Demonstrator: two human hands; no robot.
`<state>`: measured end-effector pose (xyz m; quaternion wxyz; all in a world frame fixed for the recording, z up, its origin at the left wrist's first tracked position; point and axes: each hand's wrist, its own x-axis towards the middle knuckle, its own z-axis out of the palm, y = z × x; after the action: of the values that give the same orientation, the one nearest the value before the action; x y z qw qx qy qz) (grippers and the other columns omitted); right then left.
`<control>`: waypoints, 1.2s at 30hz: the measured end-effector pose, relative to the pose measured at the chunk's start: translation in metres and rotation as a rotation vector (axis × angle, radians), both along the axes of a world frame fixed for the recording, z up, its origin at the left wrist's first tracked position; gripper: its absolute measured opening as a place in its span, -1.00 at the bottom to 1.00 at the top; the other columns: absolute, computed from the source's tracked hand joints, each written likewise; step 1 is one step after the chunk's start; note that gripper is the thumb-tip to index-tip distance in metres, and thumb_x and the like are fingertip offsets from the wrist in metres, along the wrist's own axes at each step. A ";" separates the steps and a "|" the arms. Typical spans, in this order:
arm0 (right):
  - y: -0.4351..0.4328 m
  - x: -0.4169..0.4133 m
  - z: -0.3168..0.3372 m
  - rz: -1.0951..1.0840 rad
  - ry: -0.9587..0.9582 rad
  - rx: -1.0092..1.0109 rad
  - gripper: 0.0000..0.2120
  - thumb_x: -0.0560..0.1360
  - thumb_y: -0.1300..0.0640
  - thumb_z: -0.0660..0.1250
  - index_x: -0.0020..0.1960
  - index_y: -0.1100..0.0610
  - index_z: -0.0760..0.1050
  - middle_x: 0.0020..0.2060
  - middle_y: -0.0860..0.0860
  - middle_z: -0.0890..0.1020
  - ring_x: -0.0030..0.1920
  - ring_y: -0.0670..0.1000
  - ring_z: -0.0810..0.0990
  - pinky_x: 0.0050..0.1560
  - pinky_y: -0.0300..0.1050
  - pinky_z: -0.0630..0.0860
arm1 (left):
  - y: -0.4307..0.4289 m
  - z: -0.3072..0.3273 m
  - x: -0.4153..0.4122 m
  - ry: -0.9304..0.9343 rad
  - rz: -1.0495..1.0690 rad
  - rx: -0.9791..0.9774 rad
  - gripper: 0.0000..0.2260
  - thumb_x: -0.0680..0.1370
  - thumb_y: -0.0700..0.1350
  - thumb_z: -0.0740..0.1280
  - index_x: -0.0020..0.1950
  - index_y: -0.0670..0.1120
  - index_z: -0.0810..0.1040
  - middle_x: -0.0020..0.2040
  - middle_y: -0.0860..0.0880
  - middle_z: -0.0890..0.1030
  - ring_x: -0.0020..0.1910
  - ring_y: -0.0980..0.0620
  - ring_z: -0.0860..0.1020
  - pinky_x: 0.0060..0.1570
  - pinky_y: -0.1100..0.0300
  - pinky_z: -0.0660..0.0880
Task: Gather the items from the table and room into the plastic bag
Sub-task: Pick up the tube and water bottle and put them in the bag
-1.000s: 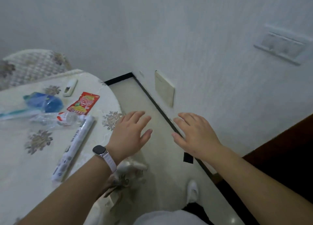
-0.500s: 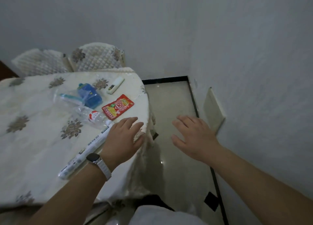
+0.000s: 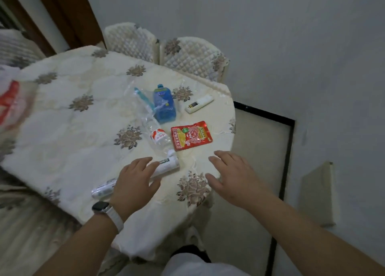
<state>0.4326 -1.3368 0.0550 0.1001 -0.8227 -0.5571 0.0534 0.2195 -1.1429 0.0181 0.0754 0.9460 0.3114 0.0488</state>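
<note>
Wide bare tabletop (image 3: 68,130) lies left of the clutter. Near the front edge, white roll (image 3: 167,167), water bottle (image 3: 158,138) and red sachet (image 3: 190,135) crowd together; blue bottle (image 3: 164,105) and remote (image 3: 199,104) stand behind.

Table (image 3: 68,142) under a cream floral cloth (image 3: 83,103). On the cloth, from near to far: white roll (image 3: 167,165); clear bottle (image 3: 158,138) lying beside a red packet (image 3: 190,135); blue bottle (image 3: 165,109) partly under clear wrap (image 3: 141,101); white remote (image 3: 199,104). A blurred red-and-white bag (image 3: 10,103) sits at the left rim.

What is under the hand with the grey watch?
A long white printed roll lies on the flowered tablecloth beneath the left hand. Both ends show; the hand covers its middle.
</note>
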 end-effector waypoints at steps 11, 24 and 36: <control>0.126 0.023 -0.033 0.157 0.015 -0.050 -0.47 0.52 -0.22 0.10 0.34 0.06 0.46 0.28 0.03 0.53 0.27 0.09 0.47 0.21 0.06 0.43 | 0.066 -0.078 -0.016 0.075 0.233 -0.206 -0.43 0.35 0.25 0.20 0.20 -0.03 0.62 0.13 -0.09 0.65 0.08 -0.17 0.62 0.01 -0.08 0.56; 0.236 0.034 -0.075 0.154 0.314 -0.186 -0.50 0.53 -0.18 0.26 0.38 0.03 0.37 0.22 0.00 0.52 0.21 0.05 0.50 0.15 0.00 0.46 | 0.049 -0.101 -0.035 0.099 0.372 -0.211 -0.55 0.29 0.11 0.50 0.14 0.10 0.55 -0.10 0.05 0.61 -0.14 -0.07 0.59 -0.14 0.03 0.51; 0.321 0.038 -0.111 0.089 0.644 -0.250 -0.09 0.44 -0.21 0.40 0.56 0.10 0.00 0.47 0.15 0.21 0.41 0.20 0.33 0.33 0.15 0.36 | 0.001 -0.041 -0.024 -0.318 1.100 -0.489 -0.59 0.42 0.18 0.45 0.23 0.14 0.52 -0.09 0.13 0.54 -0.12 0.09 0.53 -0.12 0.08 0.50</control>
<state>0.4702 -1.0157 -0.0561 0.1666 -0.7445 -0.5214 0.3823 0.1950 -1.1424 -0.0233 0.2991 0.5834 0.7404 0.1482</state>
